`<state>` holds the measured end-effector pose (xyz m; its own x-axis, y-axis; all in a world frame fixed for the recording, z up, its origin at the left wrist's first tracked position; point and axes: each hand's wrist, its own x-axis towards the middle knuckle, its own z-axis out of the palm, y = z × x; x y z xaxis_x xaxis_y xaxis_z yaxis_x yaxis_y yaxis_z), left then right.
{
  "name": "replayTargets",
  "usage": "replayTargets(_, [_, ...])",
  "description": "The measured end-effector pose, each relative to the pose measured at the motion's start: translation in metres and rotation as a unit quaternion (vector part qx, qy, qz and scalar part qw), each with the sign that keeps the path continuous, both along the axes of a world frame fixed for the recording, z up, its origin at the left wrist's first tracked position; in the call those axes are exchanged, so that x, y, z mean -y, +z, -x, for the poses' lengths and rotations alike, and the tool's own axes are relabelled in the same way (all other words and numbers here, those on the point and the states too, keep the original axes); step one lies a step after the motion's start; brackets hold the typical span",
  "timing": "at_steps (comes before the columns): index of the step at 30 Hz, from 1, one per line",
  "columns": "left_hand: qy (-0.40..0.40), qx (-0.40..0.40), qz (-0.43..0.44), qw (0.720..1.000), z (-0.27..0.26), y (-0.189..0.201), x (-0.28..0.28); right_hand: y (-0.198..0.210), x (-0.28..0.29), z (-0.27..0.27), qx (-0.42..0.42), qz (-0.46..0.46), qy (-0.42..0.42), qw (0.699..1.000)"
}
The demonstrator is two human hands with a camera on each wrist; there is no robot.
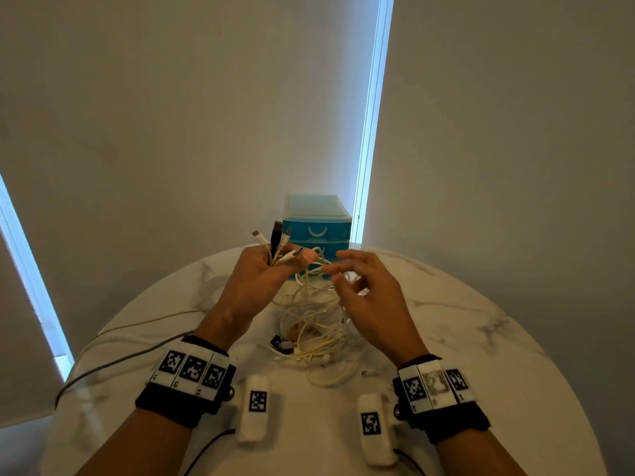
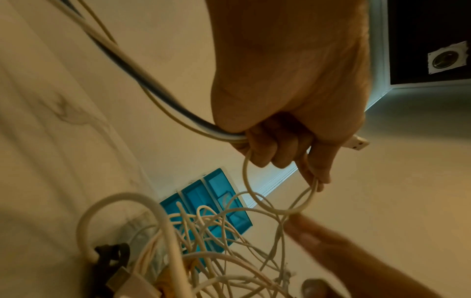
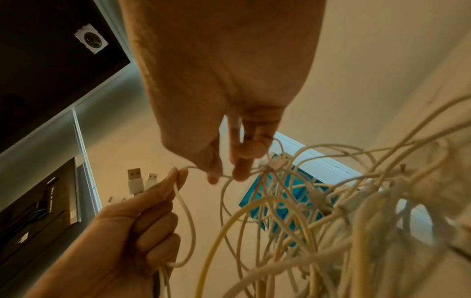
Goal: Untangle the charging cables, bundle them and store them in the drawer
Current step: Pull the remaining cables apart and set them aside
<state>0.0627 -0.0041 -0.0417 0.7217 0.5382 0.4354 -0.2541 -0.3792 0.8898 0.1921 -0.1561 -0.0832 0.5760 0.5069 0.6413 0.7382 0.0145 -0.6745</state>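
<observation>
One tangle of white and cream charging cables [image 1: 311,324] on round white marble table [image 1: 481,338], cable count unreadable. Left hand [image 1: 256,280] curled round several plug ends, four or so visible above the fist. Right hand [image 1: 369,297] fingertips pinching one strand. One blue three-drawer plastic box [image 1: 318,228] behind, partly hidden. Grey walls.

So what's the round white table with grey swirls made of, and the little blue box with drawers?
The round white table looks like polished marble or a marble-look top: grey veins, soft shine. The little blue drawer box looks like glossy, see-through plastic: light passes through its top and moulded curved handles show.
</observation>
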Motion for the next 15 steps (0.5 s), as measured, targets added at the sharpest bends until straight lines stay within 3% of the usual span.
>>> replayTargets(4, [0.016,0.011,0.000,1.000,-0.001,-0.001,-0.003,-0.015,-0.004,-0.010,-0.055,0.137,-0.026,0.989])
replayTargets(15, [0.124,0.052,0.159,0.978,-0.015,-0.026,-0.041,-0.010,0.004,-0.017,-0.110,0.036,-0.114,0.987])
